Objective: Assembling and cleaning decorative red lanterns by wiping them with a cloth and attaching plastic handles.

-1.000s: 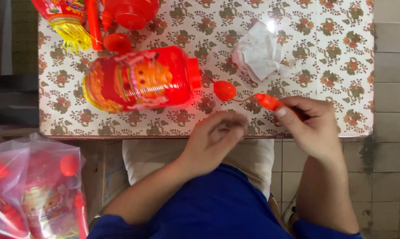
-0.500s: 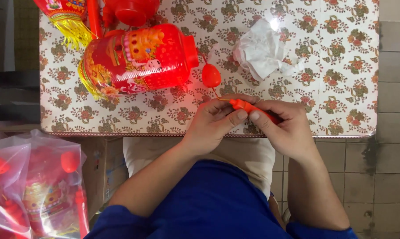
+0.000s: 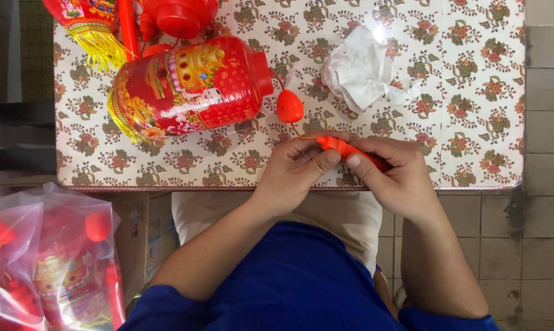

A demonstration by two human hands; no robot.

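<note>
At the middle of the frame, just above the near edge of the desk (image 3: 473, 92) with its floral-patterned cloth, both hands meet on a slim orange-red plastic stick (image 3: 344, 149). The left hand (image 3: 295, 171) has its thumb and fingers (image 3: 326, 160) pinched together on the stick's left end, while the right hand (image 3: 400, 175) is wrapped around the rest of it, the thumb pressed along the top so that the far end is hidden in the palm. A thin cord runs from the stick's tip up to a small red egg-shaped plastic piece (image 3: 289, 106) lying on the desk, just above the left hand and just beside the lantern's cap.

Left of centre in the upper part of the frame lies a large red cylindrical lantern (image 3: 188, 92) on its side, printed with gold and coloured decoration, a yellow fringe at its left end. A crumpled clear plastic bag (image 3: 363, 73) sits in the upper right, well apart from the hands. More red lantern parts with a yellow tassel (image 3: 96, 37) crowd the upper left corner. Bagged red lanterns in clear plastic (image 3: 38, 263) fill the lower left of the frame, below the desk.
</note>
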